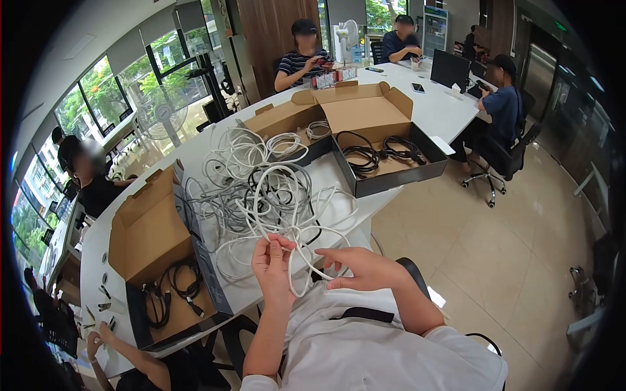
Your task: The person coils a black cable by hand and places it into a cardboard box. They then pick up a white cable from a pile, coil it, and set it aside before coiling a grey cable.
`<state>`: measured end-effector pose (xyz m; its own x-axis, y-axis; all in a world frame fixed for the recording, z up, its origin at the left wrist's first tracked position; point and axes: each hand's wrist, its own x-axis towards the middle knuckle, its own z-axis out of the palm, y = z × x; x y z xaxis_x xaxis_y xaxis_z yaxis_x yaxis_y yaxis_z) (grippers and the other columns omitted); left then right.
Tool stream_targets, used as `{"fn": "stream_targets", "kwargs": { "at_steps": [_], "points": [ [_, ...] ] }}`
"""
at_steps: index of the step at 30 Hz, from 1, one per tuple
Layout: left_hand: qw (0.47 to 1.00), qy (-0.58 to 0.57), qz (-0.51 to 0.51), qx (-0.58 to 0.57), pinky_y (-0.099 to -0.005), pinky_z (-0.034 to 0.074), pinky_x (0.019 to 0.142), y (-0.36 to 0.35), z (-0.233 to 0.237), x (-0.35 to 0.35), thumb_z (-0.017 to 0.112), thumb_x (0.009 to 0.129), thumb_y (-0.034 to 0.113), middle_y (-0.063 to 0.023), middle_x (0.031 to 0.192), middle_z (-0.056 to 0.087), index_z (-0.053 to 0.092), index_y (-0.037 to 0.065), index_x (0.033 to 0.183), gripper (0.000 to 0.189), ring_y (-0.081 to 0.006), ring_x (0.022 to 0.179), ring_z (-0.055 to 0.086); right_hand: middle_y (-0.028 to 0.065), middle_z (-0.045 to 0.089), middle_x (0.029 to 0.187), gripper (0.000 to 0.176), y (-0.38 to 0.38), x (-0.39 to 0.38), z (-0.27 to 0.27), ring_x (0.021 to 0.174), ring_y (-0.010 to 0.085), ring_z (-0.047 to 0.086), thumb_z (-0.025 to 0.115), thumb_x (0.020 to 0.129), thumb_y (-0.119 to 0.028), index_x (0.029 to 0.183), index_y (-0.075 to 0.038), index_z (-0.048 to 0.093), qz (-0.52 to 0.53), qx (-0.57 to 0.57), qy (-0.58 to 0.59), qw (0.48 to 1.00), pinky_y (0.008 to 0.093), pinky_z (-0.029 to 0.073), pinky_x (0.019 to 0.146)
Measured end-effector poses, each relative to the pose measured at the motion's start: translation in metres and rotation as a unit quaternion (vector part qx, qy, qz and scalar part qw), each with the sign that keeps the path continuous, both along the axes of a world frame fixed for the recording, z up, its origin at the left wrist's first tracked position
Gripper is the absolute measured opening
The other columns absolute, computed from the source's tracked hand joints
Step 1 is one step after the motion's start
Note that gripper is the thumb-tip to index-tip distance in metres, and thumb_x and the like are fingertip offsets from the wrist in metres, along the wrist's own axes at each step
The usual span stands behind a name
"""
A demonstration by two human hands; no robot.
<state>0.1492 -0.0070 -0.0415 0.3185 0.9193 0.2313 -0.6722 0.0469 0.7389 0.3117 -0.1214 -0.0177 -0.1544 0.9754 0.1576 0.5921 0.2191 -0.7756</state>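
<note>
A white cable [299, 294] hangs in loose loops in front of my body. My left hand [272, 257] is closed, pinching this cable between thumb and fingers. To its right, my right hand [352, 266] has thumb and fingers apart beside the cable's loops, with no clear grip on them. Beyond both hands lies a tangled heap of grey, white and black cables [225, 195] on the white table [339, 218]. The held cable runs up into this heap, so its ends cannot be made out.
An open box [212, 306] with black cables stands on the left. Another open box [398, 181] on the right holds coiled black cables [360, 159]. White coils [285, 144] lie in a cardboard box behind the heap. Several people sit around the table; one person's hands [98, 335] are at lower left.
</note>
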Motion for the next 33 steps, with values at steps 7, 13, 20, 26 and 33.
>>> {"fn": "stream_targets", "kwargs": {
  "at_steps": [7, 13, 20, 26, 33],
  "points": [
    [0.997, -0.068, -0.026, -0.024, -0.0233, 0.049, 0.074, 0.012, -0.002, -0.004, 0.05, 0.097, 0.011, -0.0013, 0.088, 0.059, 0.054, 0.007, 0.106, 0.011, -0.0099, 0.078, 0.059, 0.0038, 0.056, 0.061, 0.025, -0.012, 0.011, 0.012, 0.058, 0.0097, 0.051, 0.049, 0.097, -0.018, 0.095, 0.002, 0.062, -0.097, 0.07, 0.24, 0.963, 0.0253, 0.041, 0.055],
    [0.994, -0.105, -0.025, -0.018, -0.022, 0.042, 0.068, 0.0, 0.006, -0.023, 0.049, 0.098, 0.012, -0.0016, 0.08, 0.051, 0.052, 0.006, 0.107, 0.012, -0.0093, 0.071, 0.049, -0.0048, 0.038, 0.058, 0.027, -0.007, 0.011, 0.007, 0.051, 0.0057, 0.034, 0.042, 0.1, -0.023, 0.083, -0.006, 0.054, -0.125, 0.211, 0.536, 0.808, 0.0223, 0.031, 0.05],
    [0.988, -0.131, -0.055, 0.057, -0.0193, 0.025, 0.053, -0.004, 0.0, -0.055, 0.046, 0.098, 0.013, 0.0026, 0.074, 0.045, 0.053, 0.004, 0.106, 0.014, -0.0036, 0.054, 0.031, -0.0064, 0.026, 0.061, 0.026, -0.007, 0.02, 0.03, 0.051, 0.0058, 0.023, 0.039, 0.102, -0.028, 0.085, -0.01, 0.048, -0.127, 0.329, 0.69, 0.632, 0.0226, 0.023, 0.048],
    [0.989, -0.094, -0.103, 0.045, -0.0189, 0.022, 0.049, 0.007, 0.001, -0.081, 0.045, 0.099, 0.014, 0.0023, 0.073, 0.045, 0.055, 0.002, 0.101, 0.016, -0.0029, 0.051, 0.028, -0.0068, 0.026, 0.059, 0.023, -0.028, 0.056, 0.034, 0.049, 0.0045, 0.022, 0.043, 0.101, -0.029, 0.086, -0.012, 0.05, -0.209, 0.419, 0.64, 0.609, 0.0218, 0.019, 0.044],
    [0.981, 0.144, -0.031, 0.123, -0.0186, 0.034, 0.061, -0.002, 0.022, -0.097, 0.048, 0.095, 0.01, -0.0023, 0.084, 0.052, 0.055, -0.001, 0.107, 0.017, -0.0067, 0.063, 0.04, -0.0071, 0.025, 0.059, 0.026, -0.034, 0.068, 0.034, 0.048, 0.0042, 0.021, 0.041, 0.102, -0.027, 0.085, -0.01, 0.052, -0.198, 0.348, 0.638, 0.657, 0.0224, 0.018, 0.044]
  ]
}}
